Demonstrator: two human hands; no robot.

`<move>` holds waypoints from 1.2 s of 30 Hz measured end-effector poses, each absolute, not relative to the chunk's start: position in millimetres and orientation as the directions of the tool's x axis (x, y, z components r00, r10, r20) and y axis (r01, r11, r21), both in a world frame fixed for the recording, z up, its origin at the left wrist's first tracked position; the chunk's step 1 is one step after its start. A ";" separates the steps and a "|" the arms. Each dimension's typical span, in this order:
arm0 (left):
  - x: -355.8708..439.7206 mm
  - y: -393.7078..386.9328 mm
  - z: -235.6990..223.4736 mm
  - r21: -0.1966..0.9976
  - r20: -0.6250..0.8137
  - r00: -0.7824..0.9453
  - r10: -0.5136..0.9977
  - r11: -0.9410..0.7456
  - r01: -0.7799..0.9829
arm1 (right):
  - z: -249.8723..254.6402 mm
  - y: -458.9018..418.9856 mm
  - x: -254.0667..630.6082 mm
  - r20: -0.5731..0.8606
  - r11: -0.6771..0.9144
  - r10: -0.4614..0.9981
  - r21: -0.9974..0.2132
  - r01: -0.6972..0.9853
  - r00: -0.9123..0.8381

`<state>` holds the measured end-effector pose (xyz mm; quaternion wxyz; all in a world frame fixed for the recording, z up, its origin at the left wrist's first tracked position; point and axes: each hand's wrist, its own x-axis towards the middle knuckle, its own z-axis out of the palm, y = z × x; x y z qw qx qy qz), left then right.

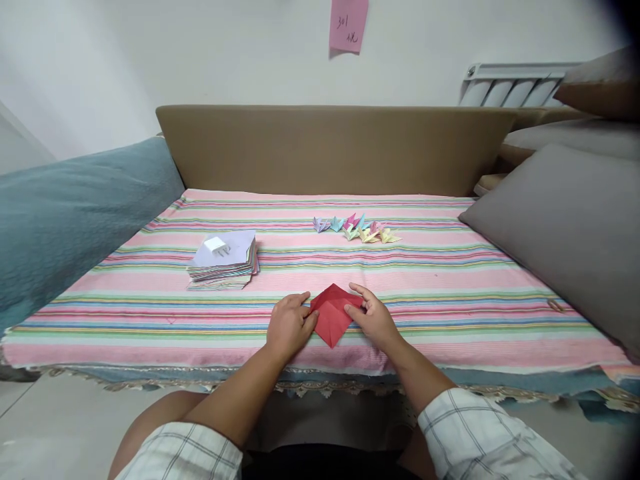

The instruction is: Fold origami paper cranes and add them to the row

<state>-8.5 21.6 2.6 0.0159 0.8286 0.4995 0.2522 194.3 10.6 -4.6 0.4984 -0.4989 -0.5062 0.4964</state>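
A red sheet of origami paper (332,319), folded into a kite-like diamond with creases, lies near the front edge of the striped cloth (420,267). My left hand (291,325) grips its left corner between thumb and fingers. At the right corner my right hand (374,320) pinches the paper, thumb on top and index finger raised along the edge. Beyond the hands sits a group of several small folded paper cranes (353,227) in purple, blue, pink, green and yellow.
To the left is a stack of paper sheets (225,270) with a white plug adapter (217,245) on top. A grey cushion (565,233) leans at the right, with a small brown ring-like item (555,305) beside it. The brown backrest (330,150) bounds the far side.
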 end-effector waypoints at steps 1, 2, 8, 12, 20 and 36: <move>-8.7 21.6 2.5 0.279 0.400 0.376 0.836 -0.502 0.819 | -3.5 10.7 193.5 0.010 0.010 1.000 -1.000 -0.003 -0.011; -8.7 21.7 2.4 0.279 0.398 0.379 0.836 -0.504 0.817 | -2.8 10.8 192.9 0.013 0.013 1.000 -1.000 -0.014 -0.016; -8.3 21.5 3.2 0.270 0.374 0.377 0.847 -0.488 0.830 | -6.1 11.5 190.8 0.046 0.046 0.998 -0.999 -0.002 -0.039; -8.0 21.0 4.7 0.276 0.368 0.374 0.851 -0.484 0.830 | -11.1 12.8 190.9 0.074 0.077 0.995 -0.996 0.037 -0.063; -8.3 21.2 3.8 0.295 0.392 0.367 0.844 -0.493 0.819 | -15.0 13.3 193.1 0.124 0.142 0.987 -0.972 0.190 -0.101; -9.2 22.7 0.5 0.283 0.389 0.380 0.839 -0.502 0.817 | -8.3 7.8 196.0 0.257 0.301 0.954 -0.796 0.526 -0.157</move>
